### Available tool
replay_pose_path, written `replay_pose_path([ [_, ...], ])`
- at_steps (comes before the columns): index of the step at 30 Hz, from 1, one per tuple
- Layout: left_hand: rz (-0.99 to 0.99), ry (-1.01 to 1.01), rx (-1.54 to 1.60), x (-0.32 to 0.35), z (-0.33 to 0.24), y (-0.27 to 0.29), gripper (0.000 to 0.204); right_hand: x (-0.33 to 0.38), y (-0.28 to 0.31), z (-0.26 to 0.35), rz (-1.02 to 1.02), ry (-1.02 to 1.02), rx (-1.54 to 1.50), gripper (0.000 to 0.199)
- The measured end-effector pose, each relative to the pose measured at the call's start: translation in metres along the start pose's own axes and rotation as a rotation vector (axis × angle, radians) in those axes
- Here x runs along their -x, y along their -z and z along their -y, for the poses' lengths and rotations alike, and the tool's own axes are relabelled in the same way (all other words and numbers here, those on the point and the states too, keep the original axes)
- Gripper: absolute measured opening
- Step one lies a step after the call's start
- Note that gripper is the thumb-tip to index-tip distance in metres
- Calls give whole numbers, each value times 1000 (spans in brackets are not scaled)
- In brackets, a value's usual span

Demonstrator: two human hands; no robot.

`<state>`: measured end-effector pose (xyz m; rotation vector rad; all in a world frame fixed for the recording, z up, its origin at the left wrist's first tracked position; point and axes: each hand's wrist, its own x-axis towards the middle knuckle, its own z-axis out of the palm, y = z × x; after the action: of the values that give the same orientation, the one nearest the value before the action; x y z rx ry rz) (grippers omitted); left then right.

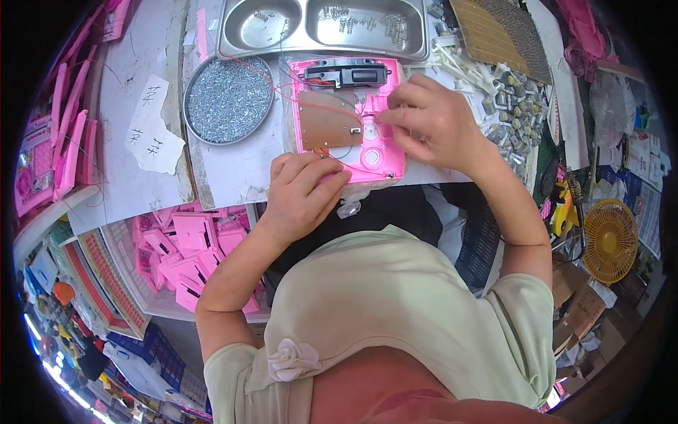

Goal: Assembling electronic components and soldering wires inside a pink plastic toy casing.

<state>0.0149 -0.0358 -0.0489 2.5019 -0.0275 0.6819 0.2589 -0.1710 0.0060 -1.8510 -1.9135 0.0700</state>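
A pink plastic casing point(397, 166) lies on the bench with its inner side up. A brown circuit board point(328, 121) sits in it, with thin red wires across, and a black module point(357, 73) is at its far end. My left hand point(304, 189) is closed over the casing's near left corner, fingers curled on the edge. Above the casing's right side is my right hand point(439, 126), thumb and fingers drawn together in a pinch. Whatever those fingers hold, if anything, is hidden or too small to name.
Left of the casing stands a round dish of small screws point(227, 99). Behind is a metal tray point(325, 48) with small springs. Small white and metal parts point(512, 106) are heaped at right. A bin of pink plastic parts point(194, 244) sits below left; a yellow fan point(610, 240) is far right.
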Motion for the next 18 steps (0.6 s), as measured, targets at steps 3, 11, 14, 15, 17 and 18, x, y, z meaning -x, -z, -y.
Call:
replay_pose_path([
  [3, 6, 13, 14, -2, -1, 1, 31, -19, -14, 15, -95, -134, -16, 15],
  [11, 1, 42, 35, -1, -3, 1, 29, -31, -36, 39, 34, -459, 152, 19],
  [14, -15, 46, 30, 2, -1, -3, 23, -28, -28, 37, 98, -557, 78, 18],
  [15, -17, 45, 27, 2, -1, -3, 23, -27, -25, 38, 92, -563, 58, 18],
  [17, -20, 43, 19, 1, -1, -4, 22, -25, -20, 40, 78, -574, 18, 18],
  [18, -21, 45, 15, 1, -2, -4, 22, -26, -20, 41, 53, -552, 2, 18],
])
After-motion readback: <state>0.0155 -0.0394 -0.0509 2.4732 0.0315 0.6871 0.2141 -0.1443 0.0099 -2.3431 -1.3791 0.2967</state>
